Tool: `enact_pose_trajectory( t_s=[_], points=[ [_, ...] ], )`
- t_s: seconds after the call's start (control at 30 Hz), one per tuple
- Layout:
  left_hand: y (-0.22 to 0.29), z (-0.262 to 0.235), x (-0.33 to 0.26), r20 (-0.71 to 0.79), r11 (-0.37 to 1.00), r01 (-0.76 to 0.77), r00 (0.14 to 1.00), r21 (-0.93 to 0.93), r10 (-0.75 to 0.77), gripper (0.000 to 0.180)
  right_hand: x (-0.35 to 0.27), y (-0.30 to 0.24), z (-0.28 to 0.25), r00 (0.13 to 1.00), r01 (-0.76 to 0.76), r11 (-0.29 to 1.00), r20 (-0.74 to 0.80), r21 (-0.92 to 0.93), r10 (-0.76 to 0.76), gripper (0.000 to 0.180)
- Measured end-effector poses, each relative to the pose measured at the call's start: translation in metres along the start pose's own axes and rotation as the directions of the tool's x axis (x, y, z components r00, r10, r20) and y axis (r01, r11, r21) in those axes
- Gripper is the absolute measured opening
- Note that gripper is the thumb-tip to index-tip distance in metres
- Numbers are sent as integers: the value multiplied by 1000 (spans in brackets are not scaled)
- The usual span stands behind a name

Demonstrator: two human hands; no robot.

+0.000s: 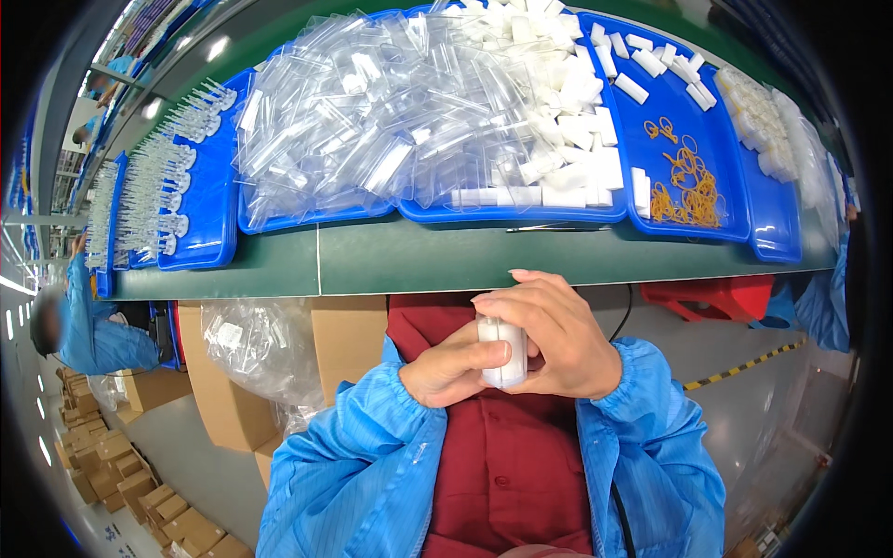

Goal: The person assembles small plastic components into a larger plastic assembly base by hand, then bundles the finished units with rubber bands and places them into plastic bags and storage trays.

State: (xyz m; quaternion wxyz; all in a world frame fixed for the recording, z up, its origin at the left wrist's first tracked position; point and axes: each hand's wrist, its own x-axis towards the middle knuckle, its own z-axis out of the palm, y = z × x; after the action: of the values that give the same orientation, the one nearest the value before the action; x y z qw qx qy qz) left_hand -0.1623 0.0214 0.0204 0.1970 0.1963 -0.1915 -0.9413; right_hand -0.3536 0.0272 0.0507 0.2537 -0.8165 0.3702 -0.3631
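Close to my chest, just below the bench edge, both hands hold a small white block-like piece (503, 355). A dark seam runs down it, and its lower end looks clear, like thin plastic. My left hand (448, 368) is closed on its left side, thumb pressed across the front. From the right, my right hand (569, 342) curves over the top with bent fingers; part of the piece is hidden beneath them. Ahead on the bench, blue trays carry a heap of clear plastic sleeves (363, 121) and many white small boxes (572, 121).
A blue tray (735, 209) at right holds white boxes and orange rubber bands (688, 191). Farther right are bagged pieces (758, 121). Clear stemmed parts (153, 191) fill the left trays. Below the bench stand cardboard boxes (349, 344) and a red stool (712, 298). A co-worker (102, 325) sits left.
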Motion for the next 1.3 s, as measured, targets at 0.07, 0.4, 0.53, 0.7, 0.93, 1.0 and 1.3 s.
enact_pose_trajectory(
  t_s=[0.07, 0.4, 0.53, 0.7, 0.93, 1.0, 1.3],
  points=[
    [-6, -7, 2, 45, 994, -40, 998, -102, 45, 45, 5, -3, 6, 995, -61, 996, -70, 70, 66, 72],
    [6, 9, 3, -114, 956, -129, 980, 262, 163, 30, 2, 7, 6, 996, 88, 996, 3, -1, -88, 87],
    [9, 6, 2, -113, 684, -246, 893, 687, 435, 29, -7, 4, -17, 995, -93, 988, -22, 127, 97, 88],
    [10, 8, 14, -32, 485, -271, 848, 831, 529, 37, -31, 9, -42, 968, -197, 980, -153, 12, 197, 51],
    [18, 19, 12, -168, 546, -125, 875, 828, 455, 50, -53, 48, -139, 741, -590, 712, -605, -381, 291, 16],
    [23, 24, 19, -122, 495, -136, 883, 858, 453, 45, -55, 63, -155, 806, -540, 697, -529, -472, 266, 14],
    [28, 19, 40, -92, 406, -186, 813, 895, 575, 26, -35, 101, -187, 909, -412, 500, -302, -762, 288, 10]
  ],
)
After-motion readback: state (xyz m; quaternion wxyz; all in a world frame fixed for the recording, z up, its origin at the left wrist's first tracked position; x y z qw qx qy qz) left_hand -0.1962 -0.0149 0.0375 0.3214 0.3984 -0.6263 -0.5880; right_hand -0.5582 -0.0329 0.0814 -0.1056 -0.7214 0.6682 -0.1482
